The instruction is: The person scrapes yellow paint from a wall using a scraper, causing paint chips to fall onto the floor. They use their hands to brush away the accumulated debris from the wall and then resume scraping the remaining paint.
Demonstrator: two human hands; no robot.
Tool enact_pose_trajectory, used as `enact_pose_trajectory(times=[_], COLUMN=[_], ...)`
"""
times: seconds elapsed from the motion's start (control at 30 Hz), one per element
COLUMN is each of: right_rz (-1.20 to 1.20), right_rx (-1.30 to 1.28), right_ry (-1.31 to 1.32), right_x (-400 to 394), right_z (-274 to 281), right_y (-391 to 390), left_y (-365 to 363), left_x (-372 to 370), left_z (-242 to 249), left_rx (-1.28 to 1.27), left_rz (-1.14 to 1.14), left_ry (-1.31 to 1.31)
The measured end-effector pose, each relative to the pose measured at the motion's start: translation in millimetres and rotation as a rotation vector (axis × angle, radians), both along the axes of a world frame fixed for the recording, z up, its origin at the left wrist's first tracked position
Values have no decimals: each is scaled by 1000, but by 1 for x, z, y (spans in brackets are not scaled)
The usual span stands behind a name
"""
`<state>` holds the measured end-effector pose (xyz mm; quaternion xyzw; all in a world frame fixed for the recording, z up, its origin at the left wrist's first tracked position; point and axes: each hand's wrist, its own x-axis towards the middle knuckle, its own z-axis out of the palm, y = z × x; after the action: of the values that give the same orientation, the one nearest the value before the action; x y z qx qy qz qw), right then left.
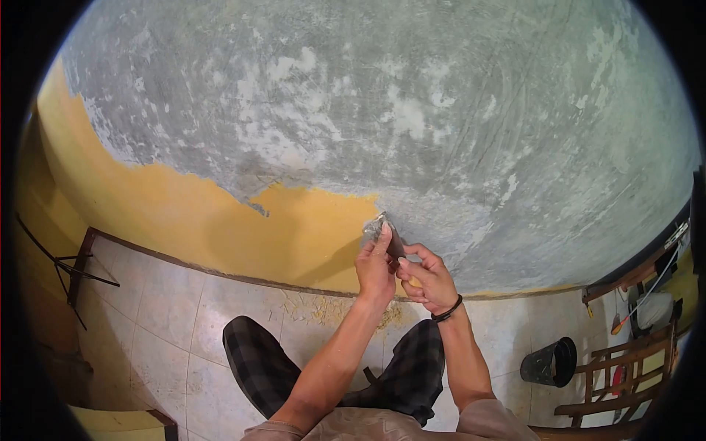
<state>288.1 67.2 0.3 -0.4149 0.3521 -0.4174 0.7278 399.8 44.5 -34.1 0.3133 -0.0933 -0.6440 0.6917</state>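
My right hand (428, 278) is wrapped round the yellowish handle of a scraper (395, 244), with a dark band on the wrist. The fingers of my left hand (377, 268) press on the scraper's blade near its tip. That tip touches the wall at the border between the yellow paint (323, 235) and the bare grey plaster (441, 162). Something crumpled and whitish, perhaps loose paint, shows at the tip beside my left thumb.
Yellow flakes (320, 309) lie on the tiled floor (165, 316) along the wall's base. At the right are a black bucket (548, 361) and a wooden rack (625, 378). A thin black metal stand (66, 263) is at the left.
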Motion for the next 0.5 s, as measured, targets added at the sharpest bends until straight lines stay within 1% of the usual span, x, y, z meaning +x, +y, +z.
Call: enact_pose_trajectory(times=[0.13,0.23,0.33,0.43,0.5], right_rz=[-46,-46,-64,-71,-59], right_rx=[17,-55,6,-9,-20], right_ry=[16,38,81,56,36], right_x=[2,-2,-5,4,8], right_z=[-4,-6,-5,-10,-8], right_y=[-4,-1,-2,-7,0], left_y=[-1,0,-11,-5,-2], left_x=[1,-3,-9,1,-6], left_z=[9,0,-19,3,1], left_rx=[-42,-50,-12,-44,-44], left_rz=[27,4,46,48,45], left_ry=[-9,32,82,55,37])
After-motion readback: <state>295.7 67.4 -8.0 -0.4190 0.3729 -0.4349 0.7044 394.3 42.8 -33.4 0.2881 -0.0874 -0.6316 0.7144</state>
